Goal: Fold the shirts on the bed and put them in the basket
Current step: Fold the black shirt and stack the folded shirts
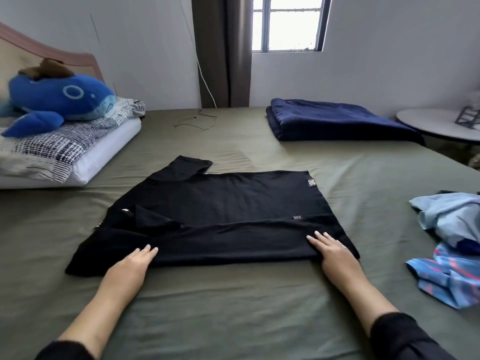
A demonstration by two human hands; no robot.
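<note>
A black shirt (223,201) lies spread on the olive bed sheet (233,302), its near side folded over into a long band. My left hand (132,266) rests flat on the band's left part, fingers straight. My right hand (332,252) lies flat on the band's right end, fingers straight. A pile of light blue and patterned shirts (452,240) sits crumpled at the right edge of the bed. No basket is in view.
A folded navy blanket (335,120) lies at the far right of the bed. Pillows (65,154) with a blue whale plush (57,100) sit at the far left. A white cable (200,120) lies near the wall. A round table (441,126) stands beyond the bed's right edge.
</note>
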